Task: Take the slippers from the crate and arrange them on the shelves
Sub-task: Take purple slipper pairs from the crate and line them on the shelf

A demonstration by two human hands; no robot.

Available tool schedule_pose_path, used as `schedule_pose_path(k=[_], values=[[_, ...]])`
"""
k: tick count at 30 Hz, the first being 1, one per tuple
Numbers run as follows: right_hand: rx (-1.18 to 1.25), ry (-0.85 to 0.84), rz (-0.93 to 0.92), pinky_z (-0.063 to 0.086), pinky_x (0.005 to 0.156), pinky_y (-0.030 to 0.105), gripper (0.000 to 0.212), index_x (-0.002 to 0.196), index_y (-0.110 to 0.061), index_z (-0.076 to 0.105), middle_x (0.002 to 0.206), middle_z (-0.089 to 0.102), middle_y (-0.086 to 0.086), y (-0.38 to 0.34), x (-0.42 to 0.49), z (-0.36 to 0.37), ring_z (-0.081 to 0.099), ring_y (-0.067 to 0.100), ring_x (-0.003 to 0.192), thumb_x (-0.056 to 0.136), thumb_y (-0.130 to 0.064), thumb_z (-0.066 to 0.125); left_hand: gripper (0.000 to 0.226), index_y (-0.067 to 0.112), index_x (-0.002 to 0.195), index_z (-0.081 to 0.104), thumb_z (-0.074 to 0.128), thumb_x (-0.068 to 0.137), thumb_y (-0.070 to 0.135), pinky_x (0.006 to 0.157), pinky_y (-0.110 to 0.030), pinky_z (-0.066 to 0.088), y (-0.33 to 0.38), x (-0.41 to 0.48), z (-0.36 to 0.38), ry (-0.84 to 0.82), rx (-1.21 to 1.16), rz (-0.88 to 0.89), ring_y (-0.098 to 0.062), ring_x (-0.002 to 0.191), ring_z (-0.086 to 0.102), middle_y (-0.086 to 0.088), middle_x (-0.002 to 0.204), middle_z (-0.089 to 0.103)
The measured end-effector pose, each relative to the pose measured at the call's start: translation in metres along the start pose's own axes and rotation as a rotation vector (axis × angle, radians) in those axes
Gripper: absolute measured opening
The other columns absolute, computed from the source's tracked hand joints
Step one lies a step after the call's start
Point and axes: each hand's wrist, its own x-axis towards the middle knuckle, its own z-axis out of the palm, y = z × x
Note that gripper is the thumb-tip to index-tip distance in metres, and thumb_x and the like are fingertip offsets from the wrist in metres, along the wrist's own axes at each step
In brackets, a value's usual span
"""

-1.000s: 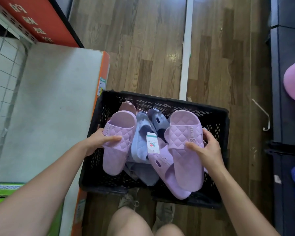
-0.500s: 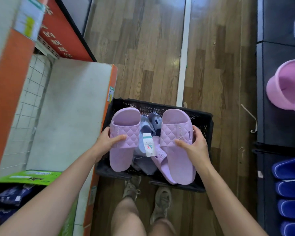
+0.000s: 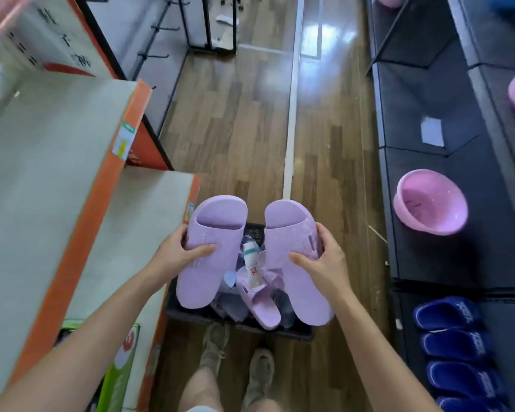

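The left hand (image 3: 177,254) grips the left slipper (image 3: 211,272) round its strap, thumb on top. The right hand (image 3: 324,264) grips the right slipper (image 3: 305,295) likewise. Beneath both hands lies the crate (image 3: 254,231), with a small slipper (image 3: 262,307) and a tag (image 3: 251,261) between the hands. A shelf (image 3: 137,227) stands just left of the left hand.

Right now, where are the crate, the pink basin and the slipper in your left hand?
crate (image 3: 254,230): head view, back mesh wall.
pink basin (image 3: 431,203): head view, inside of the bowl.
left lilac slipper (image 3: 217,236): head view, top strap.
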Motion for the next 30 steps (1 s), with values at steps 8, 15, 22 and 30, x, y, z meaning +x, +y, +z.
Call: schedule_pose_path(k=[8, 15, 22, 30], values=[[-0.039, 0.035, -0.108, 0.051, 0.091, 0.04, 0.079, 0.135, -0.032, 0.039, 0.128, 0.052, -0.01, -0.037, -0.06, -0.086, 0.052, 0.01, 0.113, 0.067, -0.04, 0.077, 0.082, 0.004, 0.1, 0.057, 0.072, 0.047, 0.065, 0.065, -0.033, 0.041, 0.074, -0.063, 0.012, -0.021, 0.027, 0.151, -0.017, 0.077, 0.054, -0.019, 0.092, 0.061], [-0.011, 0.18, -0.11, 0.052, 0.091, 0.043, 0.079, 0.135, -0.033, 0.039, 0.125, 0.053, -0.013, -0.042, -0.111, -0.145, 0.053, 0.009, 0.113, 0.067, -0.034, 0.081, 0.075, 0.006, 0.103, 0.058, 0.071, 0.053, 0.061, 0.07, -0.034, 0.043, 0.133, -0.088, 0.026, -0.154, 0.039, 0.302, -0.027, 0.083, 0.06, -0.02, 0.102, 0.062], [0.066, 0.413, -0.114, 0.051, 0.093, 0.038, 0.081, 0.135, -0.032, 0.041, 0.127, 0.053, -0.016, -0.055, -0.166, -0.167, 0.052, 0.004, 0.115, 0.064, -0.034, 0.08, 0.062, 0.016, 0.098, 0.062, 0.071, 0.054, 0.059, 0.069, -0.03, 0.044, 0.188, -0.094, 0.048, -0.381, 0.097, 0.463, -0.014, 0.077, 0.057, -0.011, 0.095, 0.066], [0.108, 0.723, -0.022, 0.046, 0.072, 0.006, 0.075, 0.127, -0.041, 0.037, 0.116, 0.046, -0.03, -0.073, -0.235, -0.159, 0.049, -0.007, 0.107, 0.067, -0.032, 0.082, 0.058, 0.025, 0.094, 0.066, 0.08, 0.052, 0.062, 0.079, -0.043, 0.054, 0.242, -0.092, 0.074, -0.69, 0.178, 0.574, -0.025, 0.088, 0.067, -0.003, 0.093, 0.072]])
